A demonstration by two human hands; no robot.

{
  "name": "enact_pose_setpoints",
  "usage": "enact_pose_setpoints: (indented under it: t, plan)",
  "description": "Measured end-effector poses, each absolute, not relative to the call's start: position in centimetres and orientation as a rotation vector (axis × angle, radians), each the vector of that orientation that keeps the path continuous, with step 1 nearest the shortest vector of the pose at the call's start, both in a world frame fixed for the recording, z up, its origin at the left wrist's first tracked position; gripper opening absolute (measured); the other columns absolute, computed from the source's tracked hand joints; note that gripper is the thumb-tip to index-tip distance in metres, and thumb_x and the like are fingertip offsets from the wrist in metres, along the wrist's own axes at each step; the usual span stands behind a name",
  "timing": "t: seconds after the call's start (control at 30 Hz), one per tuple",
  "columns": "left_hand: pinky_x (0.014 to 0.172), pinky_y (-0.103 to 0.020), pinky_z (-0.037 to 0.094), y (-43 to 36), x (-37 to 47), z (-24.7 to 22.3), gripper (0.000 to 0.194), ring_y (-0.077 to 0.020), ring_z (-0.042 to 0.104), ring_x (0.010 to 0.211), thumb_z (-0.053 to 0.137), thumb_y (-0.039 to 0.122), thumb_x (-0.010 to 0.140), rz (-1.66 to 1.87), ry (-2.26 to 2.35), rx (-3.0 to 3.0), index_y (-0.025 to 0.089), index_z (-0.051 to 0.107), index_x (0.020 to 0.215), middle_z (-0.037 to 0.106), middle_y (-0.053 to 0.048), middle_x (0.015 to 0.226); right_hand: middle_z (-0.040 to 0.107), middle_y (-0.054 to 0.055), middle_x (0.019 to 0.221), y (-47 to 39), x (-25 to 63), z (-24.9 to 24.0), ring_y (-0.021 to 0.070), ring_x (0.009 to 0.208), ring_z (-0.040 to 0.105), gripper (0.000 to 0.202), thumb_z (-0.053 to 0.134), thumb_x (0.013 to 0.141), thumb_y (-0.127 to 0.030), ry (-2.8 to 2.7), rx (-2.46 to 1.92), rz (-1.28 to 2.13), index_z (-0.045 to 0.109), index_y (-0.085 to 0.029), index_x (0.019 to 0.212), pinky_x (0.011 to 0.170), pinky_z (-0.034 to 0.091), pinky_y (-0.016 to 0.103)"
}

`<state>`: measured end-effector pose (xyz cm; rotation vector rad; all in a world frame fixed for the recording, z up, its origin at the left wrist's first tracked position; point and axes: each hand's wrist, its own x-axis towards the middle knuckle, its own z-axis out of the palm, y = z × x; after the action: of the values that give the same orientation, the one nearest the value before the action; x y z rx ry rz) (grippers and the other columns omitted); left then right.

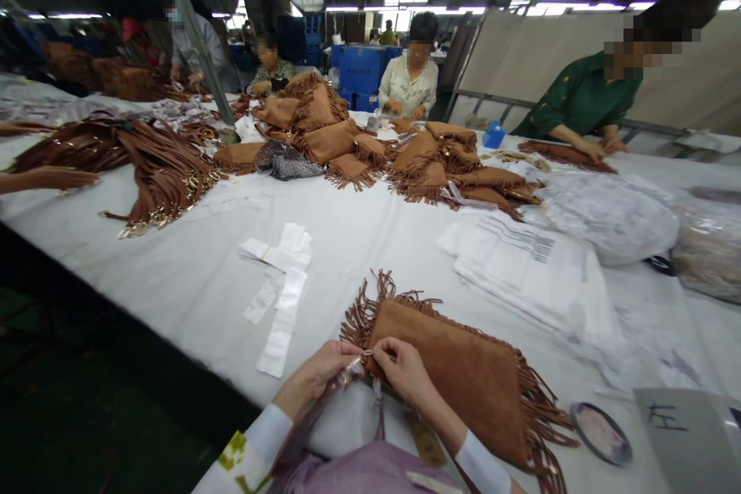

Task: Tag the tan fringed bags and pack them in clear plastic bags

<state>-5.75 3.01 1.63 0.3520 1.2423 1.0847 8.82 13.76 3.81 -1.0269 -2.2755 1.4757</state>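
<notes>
Your left fingers (347, 349) and right fingers (387, 346) pinch gold hardware (365, 355), 9 o'clock on fringed bag (457, 378); likely soft, floppy: steady corner.

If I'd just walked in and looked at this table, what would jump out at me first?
Probably the big brown fringed bag lying close in front, with the left hand and right hand pinching something small at its corner. Next, the heap of similar brown pieces across the middle of the white table. To its left, a fanned bundle of brown straps shows gold-coloured metal ends.
</notes>
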Motion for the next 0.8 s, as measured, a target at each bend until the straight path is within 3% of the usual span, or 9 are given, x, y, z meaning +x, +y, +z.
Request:
enact_pose_setpoints:
  t: [0.33,0.53,0.8]
  plan:
    - [0.043,-0.022,0.022,3.1,-5.6,1.3,0.034,-0.0051,0.039,0.042,0.075,0.036,0.058,1.094,1.308,0.437,0.012,0.072,0.082,0.060,0.002,0.056,0.068,0.005,0.072,13.6,8.4,3.7,0.0162,0.068,0.059,0.021,0.052,0.080,-0.027,-2.456,-0.903,1.328,0.067,-0.017,0.069,0.063,0.040,0.025]
    - [0.045,-0.023,0.025,3.1,-5.4,1.0,0.037,-0.0066,0.041,0.043,0.074,0.045,0.058,1.119,1.373,0.459,0.012,0.069,0.075,0.061,0.001,0.057,0.065,0.003,0.067,13.9,8.4,3.2,0.0147,0.063,0.056,0.024,0.051,0.081,-0.032,-2.302,-0.943,1.482,0.066,-0.016,0.069,0.059,0.040,0.023]
    - [0.043,-0.023,0.018,3.0,-5.3,1.6,0.045,-0.0049,0.034,0.039,0.064,0.059,0.066,1.130,1.375,0.490,0.015,0.060,0.062,0.058,0.002,0.052,0.057,0.000,0.059,14.1,8.9,2.8,0.0114,0.055,0.046,0.029,0.052,0.081,-0.038,-2.228,-0.922,1.568,0.064,-0.015,0.069,0.051,0.035,0.021]
